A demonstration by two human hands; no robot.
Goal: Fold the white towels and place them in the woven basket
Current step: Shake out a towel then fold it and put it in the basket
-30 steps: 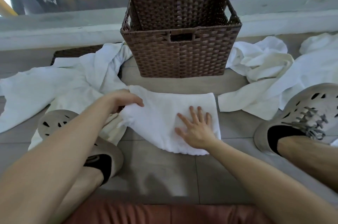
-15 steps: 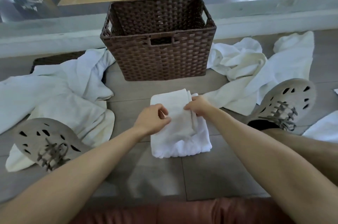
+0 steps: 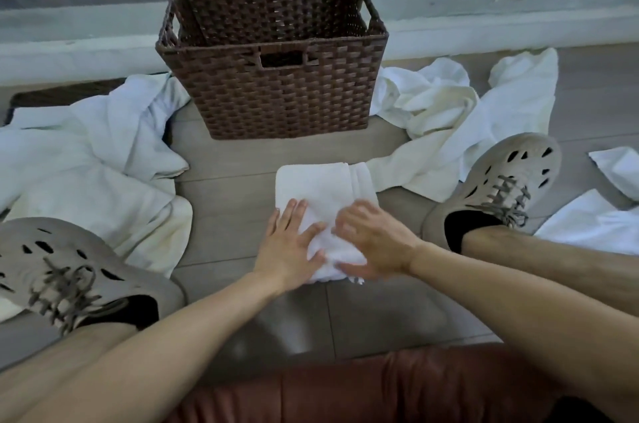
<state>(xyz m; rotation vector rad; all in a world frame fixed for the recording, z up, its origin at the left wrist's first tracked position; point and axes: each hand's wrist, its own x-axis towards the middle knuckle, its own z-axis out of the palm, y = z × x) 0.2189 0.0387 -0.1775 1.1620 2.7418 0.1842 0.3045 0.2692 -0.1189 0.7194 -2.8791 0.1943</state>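
Observation:
A narrow folded white towel lies on the floor just in front of the dark brown woven basket, whose visible inside holds no towel. My left hand presses flat on the towel's near left part with straight fingers. My right hand, blurred, grips the towel's near end, fingers over the top and thumb along the near edge. The cloth bulges up between the two hands.
Loose white towels lie crumpled left and right of the basket, with more at the far right. My grey shoes flank the folded towel. A grey ledge runs behind the basket; a reddish-brown seat edge is nearest me.
The wide towel was folded over into a narrow strip. Both hands then slid from its middle to its near end, where the right hand now grips and the left presses flat.

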